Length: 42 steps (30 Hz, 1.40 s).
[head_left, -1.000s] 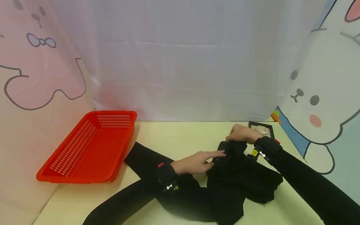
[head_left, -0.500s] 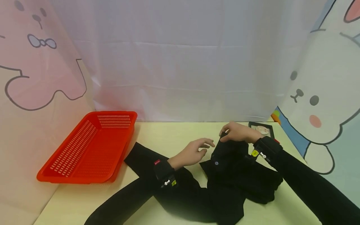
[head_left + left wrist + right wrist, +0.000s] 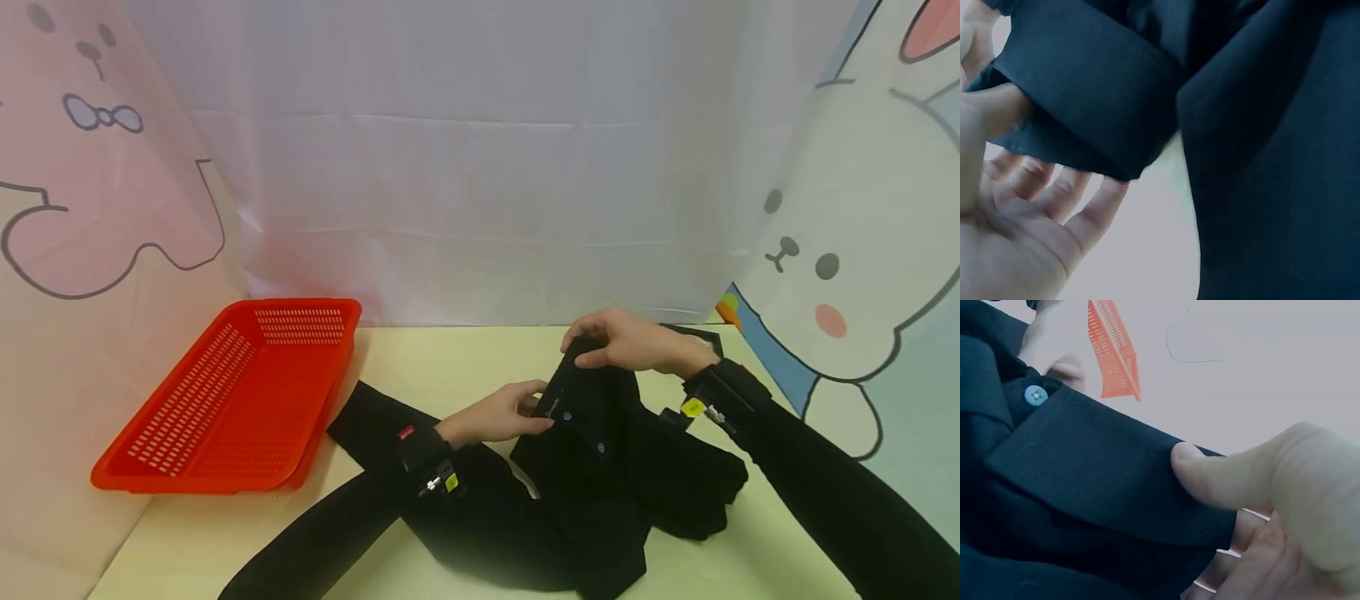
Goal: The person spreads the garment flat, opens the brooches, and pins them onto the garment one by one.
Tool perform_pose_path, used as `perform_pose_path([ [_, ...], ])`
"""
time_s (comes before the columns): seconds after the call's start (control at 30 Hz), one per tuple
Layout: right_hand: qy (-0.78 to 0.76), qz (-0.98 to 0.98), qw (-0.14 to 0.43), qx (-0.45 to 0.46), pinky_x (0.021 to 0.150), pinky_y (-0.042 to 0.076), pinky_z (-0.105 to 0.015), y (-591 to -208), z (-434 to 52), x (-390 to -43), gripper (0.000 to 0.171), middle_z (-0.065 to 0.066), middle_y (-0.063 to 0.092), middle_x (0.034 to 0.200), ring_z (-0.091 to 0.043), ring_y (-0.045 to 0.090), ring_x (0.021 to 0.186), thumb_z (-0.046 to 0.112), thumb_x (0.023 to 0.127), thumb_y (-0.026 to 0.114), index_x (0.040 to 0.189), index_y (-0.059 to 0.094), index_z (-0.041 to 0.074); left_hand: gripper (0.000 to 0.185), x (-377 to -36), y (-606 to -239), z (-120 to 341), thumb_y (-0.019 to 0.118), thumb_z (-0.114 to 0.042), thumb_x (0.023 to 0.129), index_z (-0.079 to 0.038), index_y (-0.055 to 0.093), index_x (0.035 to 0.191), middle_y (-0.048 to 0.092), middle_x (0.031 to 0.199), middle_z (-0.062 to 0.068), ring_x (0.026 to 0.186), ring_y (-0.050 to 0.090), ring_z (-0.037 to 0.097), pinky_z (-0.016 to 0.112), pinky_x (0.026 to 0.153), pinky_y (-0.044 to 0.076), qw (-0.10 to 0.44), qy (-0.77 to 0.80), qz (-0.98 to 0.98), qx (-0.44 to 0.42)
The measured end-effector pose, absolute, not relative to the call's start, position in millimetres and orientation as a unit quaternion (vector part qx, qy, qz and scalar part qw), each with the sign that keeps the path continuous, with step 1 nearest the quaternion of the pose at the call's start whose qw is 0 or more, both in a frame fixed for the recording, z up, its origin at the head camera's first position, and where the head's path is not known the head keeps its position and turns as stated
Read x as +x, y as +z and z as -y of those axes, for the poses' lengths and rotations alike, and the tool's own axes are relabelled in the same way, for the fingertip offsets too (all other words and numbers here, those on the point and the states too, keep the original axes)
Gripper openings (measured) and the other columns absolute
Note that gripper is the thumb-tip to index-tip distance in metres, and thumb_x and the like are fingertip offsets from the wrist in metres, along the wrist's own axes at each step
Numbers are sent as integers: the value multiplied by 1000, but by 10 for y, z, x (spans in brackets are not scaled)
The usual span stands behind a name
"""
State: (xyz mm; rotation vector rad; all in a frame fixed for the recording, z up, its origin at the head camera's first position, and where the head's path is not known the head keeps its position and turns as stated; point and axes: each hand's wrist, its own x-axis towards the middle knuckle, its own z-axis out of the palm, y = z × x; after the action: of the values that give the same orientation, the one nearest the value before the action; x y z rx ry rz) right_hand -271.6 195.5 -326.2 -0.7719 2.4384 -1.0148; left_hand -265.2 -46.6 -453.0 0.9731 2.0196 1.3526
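Observation:
A black button-up shirt (image 3: 603, 521) lies crumpled on the table, one sleeve (image 3: 375, 414) stretching left. Its collar is lifted between the two hands. My right hand (image 3: 637, 342) pinches the collar's far end, thumb on top and fingers beneath, as the right wrist view shows. At the collar's near end, my left hand (image 3: 495, 415) holds the edge; the left wrist view has the thumb (image 3: 1004, 109) tucked into the fold and the fingers (image 3: 1094, 212) under it. A pale button (image 3: 1035, 395) sits beside the collar (image 3: 1104, 465) in the right wrist view.
A red plastic basket (image 3: 300, 433) with slotted walls stands at the table's left. Behind my right wrist a dark-framed item (image 3: 693, 330) is partly hidden. White sheeting (image 3: 465, 192) closes off the back, and cartoon-printed curtains (image 3: 862, 250) hang at both sides.
My right hand has raised the collar and drawn it left, exposing shirt buttons. My left hand let go, moved away left, then took the collar's near end. The basket stayed put.

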Motion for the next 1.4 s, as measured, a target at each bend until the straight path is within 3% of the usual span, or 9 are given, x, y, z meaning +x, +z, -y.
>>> perform_pose_path([
  [0.17, -352, -872, 196, -280, 93, 49, -44, -3325, -1993, -2710, 21, -6, 65, 109, -24, 59, 108, 16, 92, 66, 111, 65, 9, 20, -2610, -4529, 521, 59, -19, 96, -12, 66, 114, 70, 104, 0, 89, 67, 5, 24, 81, 54, 219, 457, -768, 391],
  [0.4, -297, -889, 225, -267, 80, 50, -35, -3483, -2068, -2755, 20, 1, 68, 91, -17, 64, 82, 21, 88, 71, 105, 66, 13, 21, -2612, -4585, 615, 51, -28, 101, -13, 62, 108, 66, 87, -3, 71, 66, 9, 25, 65, 52, 237, 470, -777, 345],
  [0.57, -295, -894, 221, -253, 79, 50, -36, -3571, -2124, -2752, 21, -2, 66, 93, -17, 63, 84, 25, 90, 69, 104, 65, 11, 44, -2504, -4571, 711, 67, -26, 92, -22, 46, 131, 64, 100, 1, 82, 67, 14, 33, 64, 56, 334, 498, -739, 307],
  [0.67, -296, -898, 214, -244, 80, 50, -35, -3590, -2174, -2736, 27, -2, 64, 97, -16, 61, 88, 29, 90, 69, 109, 63, 10, 66, -2453, -4507, 806, 75, -20, 85, -27, 39, 139, 63, 119, 6, 88, 68, 22, 40, 63, 58, 339, 480, -748, 307],
  [0.83, -329, -878, 263, -228, 77, 49, -35, -3588, -2250, -2687, 25, -4, 65, 92, -19, 61, 83, 30, 89, 70, 103, 67, 9, 50, -2481, -4395, 1000, 71, -25, 88, -23, 51, 134, 53, 136, 5, 109, 61, 29, 36, 71, 56, 278, 460, -792, 289],
  [0.93, -342, -857, 312, -227, 75, 48, -35, -3604, -2251, -2642, 24, -2, 64, 86, -18, 60, 78, 30, 89, 69, 99, 70, 8, 41, -2538, -4366, 1115, 70, -28, 88, -24, 57, 128, 56, 131, 1, 118, 55, 23, 36, 78, 56, 262, 468, -800, 268],
  [1.0, -334, -852, 328, -234, 70, 46, -33, -3627, -2242, -2620, 24, 1, 58, 77, -16, 55, 69, 31, 89, 69, 96, 71, 8, 37, -2593, -4350, 1169, 70, -30, 88, -24, 60, 124, 63, 117, 2, 101, 60, 20, 35, 79, 55, 248, 475, -802, 264],
  [1.17, -314, -863, 294, -265, 60, 41, -27, -3730, -2160, -2606, 21, 5, 47, 66, -11, 44, 57, 32, 90, 67, 94, 71, 12, 45, -2704, -4301, 1302, 70, -34, 88, -18, 59, 129, 69, 99, 8, 82, 63, 18, 40, 84, 55, 192, 520, -803, 218],
  [1.4, -307, -893, 166, -282, 64, 42, -29, -3854, -2069, -2611, 23, 1, 54, 72, -11, 49, 63, 29, 95, 61, 88, 65, 7, 43, -2722, -4329, 1351, 70, -25, 89, -12, 58, 129, 67, 121, 8, 108, 65, 22, 42, 97, 50, 201, 600, -754, 176],
])
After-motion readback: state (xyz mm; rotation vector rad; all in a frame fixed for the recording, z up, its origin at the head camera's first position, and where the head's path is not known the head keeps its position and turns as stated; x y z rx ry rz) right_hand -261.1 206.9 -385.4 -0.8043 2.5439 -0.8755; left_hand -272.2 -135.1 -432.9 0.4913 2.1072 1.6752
